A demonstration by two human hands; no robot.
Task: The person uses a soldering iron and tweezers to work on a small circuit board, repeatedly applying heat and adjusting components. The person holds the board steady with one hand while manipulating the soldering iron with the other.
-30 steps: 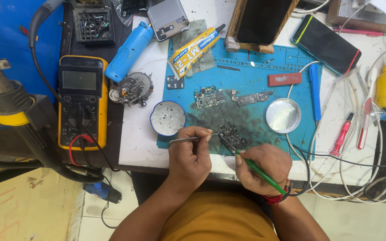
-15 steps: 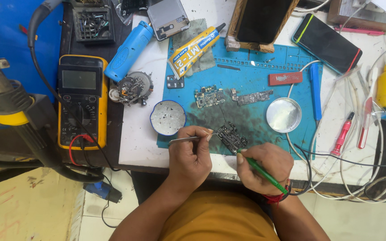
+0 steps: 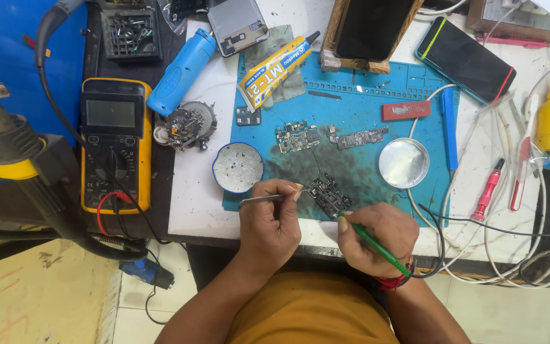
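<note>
— Lower centre of the frame first: left hand (image 3: 268,220) pinched around metal tweezers (image 3: 267,198), tips aimed right toward the circuit board (image 3: 329,196).

— Right of that, right hand (image 3: 377,236) closed in a pen grip on a green-handled soldering tool (image 3: 377,245), tip down at the board's lower right end. Board flat on the blue work mat (image 3: 351,159), between the two hands, near the front edge of the surface (image 3: 192,197).

— Handling?

— Probably light, thin and stiff, yet fragile: bare components across the top face. Best taken by the edges or a bare corner, never across the chips. Likely to skate on the mat if pushed from one side only.

— Direction?

— Long axis diagonal, from upper left to lower right of the frame; narrow upper-left end toward the tweezer tips, lower-right end under the tool tip.

— Around it?

— Far left a yellow multimeter (image 3: 114,143); then a small round dish (image 3: 237,167) just left of the tweezers; two more boards (image 3: 297,136) higher on the mat; a round metal lid (image 3: 403,163) to the right.
</note>
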